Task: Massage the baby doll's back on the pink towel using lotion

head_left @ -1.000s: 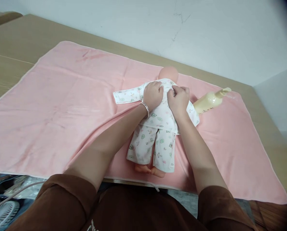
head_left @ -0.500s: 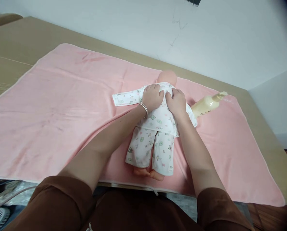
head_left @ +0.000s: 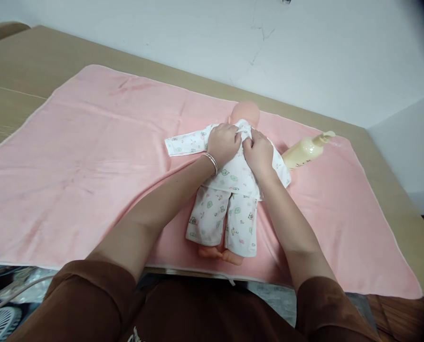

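Observation:
A baby doll (head_left: 246,112) lies stretched out with its bald head away from me. It wears a white printed shirt (head_left: 235,175) and matching trousers (head_left: 206,216); its feet show below the cuffs. My left hand (head_left: 224,141), with a bangle at the wrist, is closed on the shirt near the collar. Beside it, my right hand (head_left: 259,151) has its fingers curled into the same cloth, which bunches up between both hands. One sleeve lies stretched out to the left. My hands hide much of the shirt's upper part.
Under the doll a pink blanket (head_left: 90,142) covers much of the wooden table (head_left: 65,50). A yellow pump bottle (head_left: 304,151) lies tilted at the doll's right. A white wall (head_left: 197,42) stands behind. Below the table's left front is a fan (head_left: 1,323).
The fingers of both hands have curled in at the collar, and the shirt cloth there is now gathered up between them. The view has shifted slightly.

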A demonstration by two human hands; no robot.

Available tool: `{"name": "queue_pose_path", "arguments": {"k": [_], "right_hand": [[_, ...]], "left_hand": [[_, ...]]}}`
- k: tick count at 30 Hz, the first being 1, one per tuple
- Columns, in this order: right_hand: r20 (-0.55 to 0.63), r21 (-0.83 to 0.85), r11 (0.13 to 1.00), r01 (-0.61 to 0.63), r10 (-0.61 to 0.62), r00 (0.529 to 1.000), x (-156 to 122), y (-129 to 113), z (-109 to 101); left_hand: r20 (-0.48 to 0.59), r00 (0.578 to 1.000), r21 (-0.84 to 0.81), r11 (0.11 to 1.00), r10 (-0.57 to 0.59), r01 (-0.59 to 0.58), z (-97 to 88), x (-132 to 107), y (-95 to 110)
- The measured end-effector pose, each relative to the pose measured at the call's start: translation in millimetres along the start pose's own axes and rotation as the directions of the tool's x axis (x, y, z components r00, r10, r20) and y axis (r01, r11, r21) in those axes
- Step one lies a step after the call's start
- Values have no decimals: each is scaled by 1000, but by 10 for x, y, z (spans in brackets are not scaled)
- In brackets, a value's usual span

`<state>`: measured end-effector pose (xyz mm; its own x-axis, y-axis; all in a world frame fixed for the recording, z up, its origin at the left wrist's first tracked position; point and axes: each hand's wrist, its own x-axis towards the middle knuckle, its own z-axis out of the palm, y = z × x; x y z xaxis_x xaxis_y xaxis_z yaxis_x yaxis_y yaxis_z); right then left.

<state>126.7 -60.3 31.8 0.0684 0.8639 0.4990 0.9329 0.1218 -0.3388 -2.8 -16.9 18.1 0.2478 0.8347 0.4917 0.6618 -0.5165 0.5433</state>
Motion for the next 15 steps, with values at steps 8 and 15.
{"name": "queue_pose_path", "arguments": {"k": [8,15], "right_hand": [[17,-25,999,-49,49,999,20,120,19],[117,-12,999,41,-40,992,136,296,120]], "left_hand": [[-38,997,-83,994,-71,68,88,14,-76],[81,996,-152,988,49,-36,129,149,-192]]}}
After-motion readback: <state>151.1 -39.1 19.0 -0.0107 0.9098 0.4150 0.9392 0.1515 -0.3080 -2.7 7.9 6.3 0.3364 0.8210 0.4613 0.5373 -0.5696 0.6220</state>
